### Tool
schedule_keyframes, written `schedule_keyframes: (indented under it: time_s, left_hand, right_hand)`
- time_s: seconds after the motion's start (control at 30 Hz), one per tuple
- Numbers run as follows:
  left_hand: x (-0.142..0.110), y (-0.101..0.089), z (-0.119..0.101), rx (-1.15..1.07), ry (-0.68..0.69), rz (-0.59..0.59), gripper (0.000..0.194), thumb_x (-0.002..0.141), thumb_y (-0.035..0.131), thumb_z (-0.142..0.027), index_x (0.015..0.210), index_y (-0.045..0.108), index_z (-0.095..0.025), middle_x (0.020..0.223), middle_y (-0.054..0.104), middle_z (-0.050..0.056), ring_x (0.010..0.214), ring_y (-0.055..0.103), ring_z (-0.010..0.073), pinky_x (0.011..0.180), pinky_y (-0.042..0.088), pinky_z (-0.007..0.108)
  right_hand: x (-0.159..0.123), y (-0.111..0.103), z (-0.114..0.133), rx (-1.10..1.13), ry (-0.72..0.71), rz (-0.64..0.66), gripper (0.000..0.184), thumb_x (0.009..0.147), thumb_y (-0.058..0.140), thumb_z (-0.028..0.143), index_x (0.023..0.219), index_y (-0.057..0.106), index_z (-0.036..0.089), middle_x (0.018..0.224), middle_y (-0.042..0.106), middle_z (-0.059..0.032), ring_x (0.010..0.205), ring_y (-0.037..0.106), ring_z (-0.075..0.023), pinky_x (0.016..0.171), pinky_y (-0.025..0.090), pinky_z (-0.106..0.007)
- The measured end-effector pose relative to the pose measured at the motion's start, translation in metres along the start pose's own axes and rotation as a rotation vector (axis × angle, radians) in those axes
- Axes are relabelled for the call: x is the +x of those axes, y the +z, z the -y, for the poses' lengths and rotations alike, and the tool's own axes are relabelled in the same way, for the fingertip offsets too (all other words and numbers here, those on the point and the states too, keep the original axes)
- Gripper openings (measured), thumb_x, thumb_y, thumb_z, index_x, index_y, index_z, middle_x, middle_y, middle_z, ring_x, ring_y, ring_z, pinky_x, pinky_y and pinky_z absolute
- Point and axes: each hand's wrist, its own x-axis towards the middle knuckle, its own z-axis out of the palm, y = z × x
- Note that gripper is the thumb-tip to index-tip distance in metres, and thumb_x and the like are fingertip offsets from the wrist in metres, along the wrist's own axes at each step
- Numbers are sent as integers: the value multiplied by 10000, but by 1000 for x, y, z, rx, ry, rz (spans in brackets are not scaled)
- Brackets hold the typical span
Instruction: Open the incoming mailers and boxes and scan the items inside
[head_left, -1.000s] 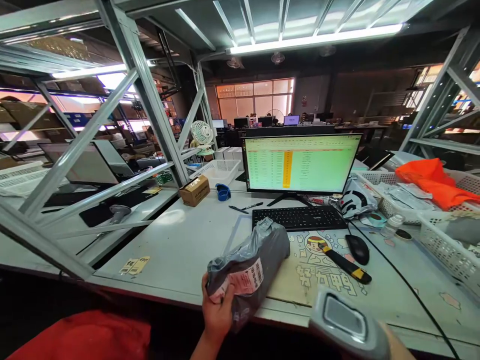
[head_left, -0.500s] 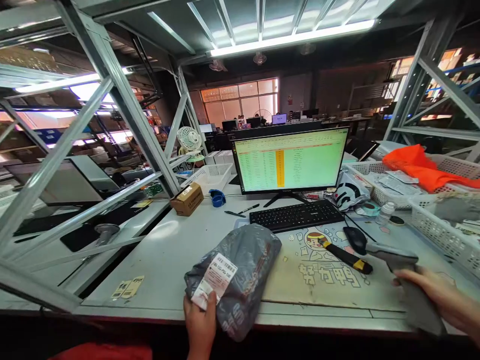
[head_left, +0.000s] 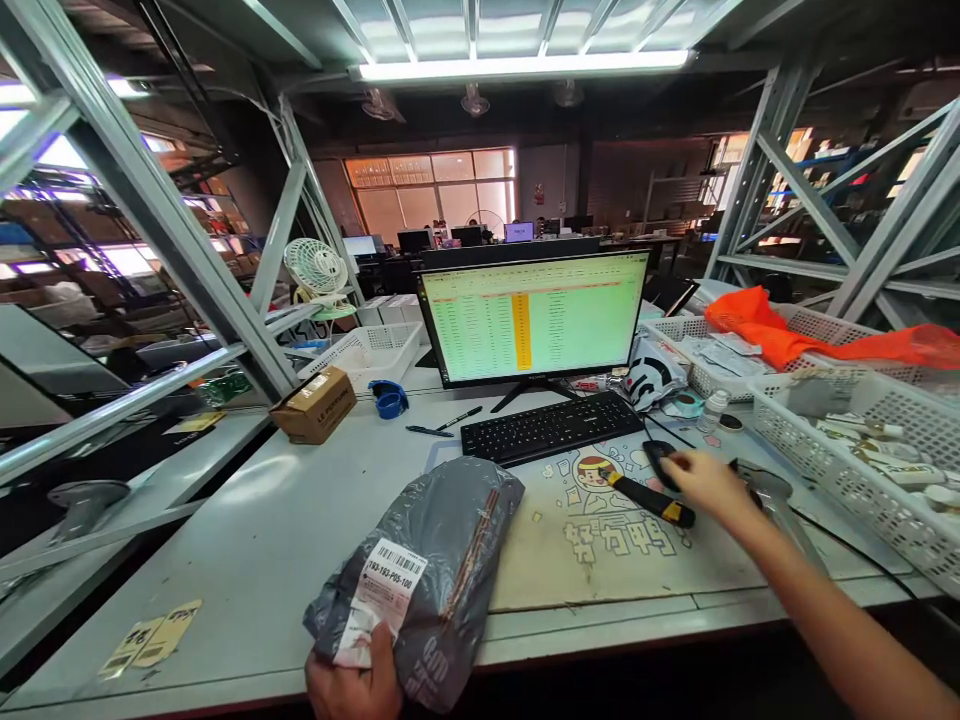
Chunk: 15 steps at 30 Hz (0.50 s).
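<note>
A grey plastic mailing bag (head_left: 465, 530) with a white barcode label lies tilted over the front edge of the desk. My left hand (head_left: 356, 685) grips its near left corner, thumb on top of the label. Over on the right, my right hand (head_left: 701, 485) is at the black computer mouse (head_left: 658, 462), its curled fingers on the mouse's right side. Behind my right wrist lies a grey barcode scanner (head_left: 795, 525), partly hidden by the forearm. A black and yellow utility knife (head_left: 649, 498) rests on the printed desk mat (head_left: 540, 570), left of my right hand.
A monitor (head_left: 540, 320) showing a spreadsheet stands behind a black keyboard (head_left: 551, 428). White baskets (head_left: 847, 470) line the right side. At the left are a small cardboard box (head_left: 313, 405), a blue tape roll (head_left: 390, 402), pens (head_left: 457, 418) and a metal rack post (head_left: 172, 210).
My right hand has let go of the barcode scanner, which now lies on the desk, and has moved left to the mouse. My left hand still holds the mailing bag. The view has shifted right.
</note>
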Motion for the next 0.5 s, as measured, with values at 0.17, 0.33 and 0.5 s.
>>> schedule_keyframes:
  time_s: [0.17,0.33,0.5]
  left_hand:
    - [-7,6,-7,-9,-17,-88,402,931,446,-452,757,770,-289,879,687,135,1024,691,432,909,572,591]
    - [-12,19,-4,3,-97,-125,446,964,380,-443,894,773,-242,1019,673,158,1123,663,421,950,570,549]
    - [-12,23,3,-45,-88,-92,397,949,414,-448,915,758,-253,1007,672,157,1126,658,435,973,545,584]
  right_hand:
    - [21,49,87,-43,-115,146,373,982,630,417,1261,591,173,1262,600,-92,1067,622,-246,905,563,-453]
    - [42,74,145,-83,-187,250,404,978,632,419,1299,572,181,1325,567,-104,1142,591,-270,966,527,-498]
    - [44,78,148,-149,-217,301,428,976,634,418,1329,559,189,1381,535,-110,1206,557,-292,1015,493,-536]
